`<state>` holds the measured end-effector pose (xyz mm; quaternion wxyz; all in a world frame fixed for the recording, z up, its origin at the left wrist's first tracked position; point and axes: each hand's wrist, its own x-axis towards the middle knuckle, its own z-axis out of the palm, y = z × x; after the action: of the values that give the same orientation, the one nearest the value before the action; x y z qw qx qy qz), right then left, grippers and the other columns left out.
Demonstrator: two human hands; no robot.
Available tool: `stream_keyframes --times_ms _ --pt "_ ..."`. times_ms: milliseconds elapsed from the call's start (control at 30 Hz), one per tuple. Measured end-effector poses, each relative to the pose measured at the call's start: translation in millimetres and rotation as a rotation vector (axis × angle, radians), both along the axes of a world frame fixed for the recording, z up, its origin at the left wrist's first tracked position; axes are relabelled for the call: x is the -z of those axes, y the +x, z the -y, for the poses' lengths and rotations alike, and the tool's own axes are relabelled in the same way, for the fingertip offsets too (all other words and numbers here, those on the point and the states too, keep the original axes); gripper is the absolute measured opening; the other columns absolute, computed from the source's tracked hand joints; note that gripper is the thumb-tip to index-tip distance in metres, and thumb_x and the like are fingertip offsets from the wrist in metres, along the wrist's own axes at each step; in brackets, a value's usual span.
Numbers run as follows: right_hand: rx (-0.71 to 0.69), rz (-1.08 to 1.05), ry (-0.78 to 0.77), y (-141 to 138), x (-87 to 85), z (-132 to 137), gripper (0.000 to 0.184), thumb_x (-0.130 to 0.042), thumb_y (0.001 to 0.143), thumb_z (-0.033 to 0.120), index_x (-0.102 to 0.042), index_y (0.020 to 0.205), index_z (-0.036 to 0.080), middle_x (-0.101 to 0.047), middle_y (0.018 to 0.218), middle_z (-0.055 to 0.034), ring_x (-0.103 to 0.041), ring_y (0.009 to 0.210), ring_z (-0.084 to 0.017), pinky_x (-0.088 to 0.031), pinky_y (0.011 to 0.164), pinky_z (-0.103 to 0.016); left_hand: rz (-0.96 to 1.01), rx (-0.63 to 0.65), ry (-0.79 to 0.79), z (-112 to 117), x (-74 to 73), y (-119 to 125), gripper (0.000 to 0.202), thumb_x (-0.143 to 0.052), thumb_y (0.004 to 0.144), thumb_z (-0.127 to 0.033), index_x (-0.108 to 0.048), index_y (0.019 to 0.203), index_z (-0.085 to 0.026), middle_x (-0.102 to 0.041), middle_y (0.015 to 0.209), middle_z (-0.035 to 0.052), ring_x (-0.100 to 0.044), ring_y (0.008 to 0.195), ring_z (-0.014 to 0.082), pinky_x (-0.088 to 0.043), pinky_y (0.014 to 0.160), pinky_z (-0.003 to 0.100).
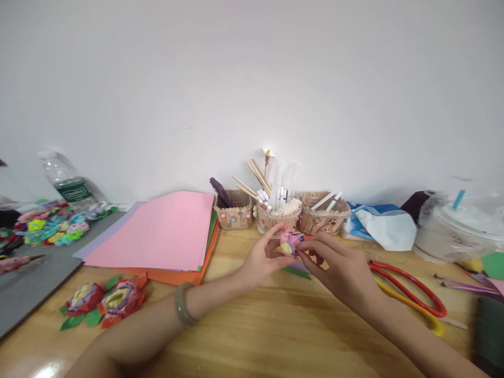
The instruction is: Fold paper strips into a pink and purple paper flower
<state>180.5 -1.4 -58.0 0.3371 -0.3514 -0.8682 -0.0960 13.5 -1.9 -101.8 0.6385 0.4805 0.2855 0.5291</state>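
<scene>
A thick, smooth, rounded bangle [183,304] in muted grey-green encircled the bare left forearm [137,338], left of centre in the lower frame. A thin gold-toned ring [266,237] showed near mid-frame on the left hand [262,262]. The right forearm [409,331], lower right, was bare.

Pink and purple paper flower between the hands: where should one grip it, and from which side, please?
Pinch the paper flower lightly at its outer edges, probably best from left and right, where the left hand and right hand meet it. Its folded layers look easily crushed, so leave the middle unpressed.
</scene>
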Motion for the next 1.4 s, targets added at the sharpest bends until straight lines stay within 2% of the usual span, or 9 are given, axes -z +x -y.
stream_keyframes --times_ms 100,233,333,633,767,900,1067,1267,1400 --pt "-0.001 0.032 0.142 -0.3 -2.3 1.1 0.017 -0.048 0.082 0.017 -0.064 0.077 0.018 -0.064 0.065 -0.0009 -0.055 0.050 -0.008 -0.037 0.048 -0.020 0.046 0.039 -0.064 -1.8 -0.6 -1.4 0.055 -0.072 0.062 -0.028 -0.054 0.114 -0.020 -0.059 0.113 0.0084 -0.057 0.100 0.0213 -0.043 0.088 0.035" --pt "0.004 0.076 0.223 1.4 -3.1 1.1 0.014 -0.051 0.081 0.017 -0.065 0.080 0.019 -0.064 0.063 -0.0006 -0.055 0.051 -0.009 -0.038 0.050 -0.021 0.109 0.098 -0.160 -2.0 -2.0 -1.9 0.050 -0.073 0.062 -0.030 -0.057 0.108 -0.021 -0.061 0.109 0.0071 -0.063 0.078 0.0154 -0.047 0.077 0.033" --pt "0.010 0.110 0.256 3.0 -1.7 1.1 0.014 -0.052 0.081 0.017 -0.065 0.083 0.020 -0.064 0.064 -0.0007 -0.056 0.052 -0.010 -0.038 0.052 -0.022 0.122 0.061 -0.183 -1.8 -2.4 -0.7 0.051 -0.077 0.055 -0.023 -0.058 0.102 -0.021 -0.058 0.112 0.0054 -0.061 0.082 0.0147 -0.048 0.074 0.030" --pt "0.005 0.110 0.349 5.3 1.8 0.1 0.010 -0.055 0.077 0.014 -0.062 0.079 0.020 -0.064 0.064 0.0005 -0.056 0.055 -0.010 -0.039 0.056 -0.023 0.171 0.023 -0.194 -3.7 -2.5 1.3 0.055 -0.078 0.052 -0.017 -0.053 0.101 -0.016 -0.065 0.087 0.0027 -0.063 0.075 0.0135 -0.048 0.074 0.029" --pt "-0.016 0.022 0.385 5.9 3.9 -3.2 0.018 -0.057 0.075 0.012 -0.061 0.091 0.017 -0.063 0.065 0.0011 -0.055 0.053 -0.009 -0.039 0.053 -0.022 0.210 0.037 -0.197 -2.5 -4.5 0.7 0.056 -0.077 0.054 -0.017 -0.053 0.104 -0.016 -0.066 0.089 0.0034 -0.064 0.077 0.0150 -0.048 0.077 0.031" --pt "-0.087 0.056 0.352 6.5 6.7 -4.5 0.024 -0.057 0.076 0.012 -0.059 0.099 0.016 -0.065 0.071 -0.0005 -0.056 0.057 -0.010 -0.041 0.053 -0.022 0.239 0.050 -0.218 -1.9 -6.1 -0.8 0.052 -0.076 0.056 -0.017 -0.055 0.103 -0.018 -0.065 0.096 0.0034 -0.065 0.078 0.0149 -0.047 0.075 0.029" --pt "-0.130 -0.060 0.292 7.3 6.2 -3.4 0.020 -0.059 0.074 0.009 -0.059 0.092 0.018 -0.062 0.069 -0.0010 -0.055 0.057 -0.010 -0.042 0.053 -0.022 0.233 0.064 -0.227 -2.2 -6.8 -2.5 0.050 -0.075 0.059 -0.019 -0.056 0.105 -0.018 -0.066 0.095 0.0045 -0.065 0.076 0.0147 -0.047 0.071 0.026" --pt "-0.086 -0.212 0.052 8.0 1.2 -2.7 0.017 -0.053 0.079 0.009 -0.059 0.092 0.019 -0.056 0.069 -0.0011 -0.050 0.055 -0.008 -0.040 0.048 -0.019 0.253 0.093 -0.223 -2.0 -7.1 -3.7 0.049 -0.072 0.064 -0.019 -0.052 0.109 -0.018 -0.064 0.099 0.0051 -0.066 0.076 0.0142 -0.047 0.069 0.024" --pt "-0.099 -0.280 -0.061 7.3 -3.4 -1.3 0.018 -0.050 0.081 0.008 -0.058 0.092 0.019 -0.056 0.073 -0.0028 -0.050 0.060 -0.009 -0.040 0.047 -0.019 0.243 0.098 -0.207 -1.6 -7.7 -2.8 0.053 -0.074 0.060 -0.019 -0.050 0.107 -0.019 -0.063 0.096 0.0046 -0.066 0.074 0.0161 -0.048 0.067 0.026"
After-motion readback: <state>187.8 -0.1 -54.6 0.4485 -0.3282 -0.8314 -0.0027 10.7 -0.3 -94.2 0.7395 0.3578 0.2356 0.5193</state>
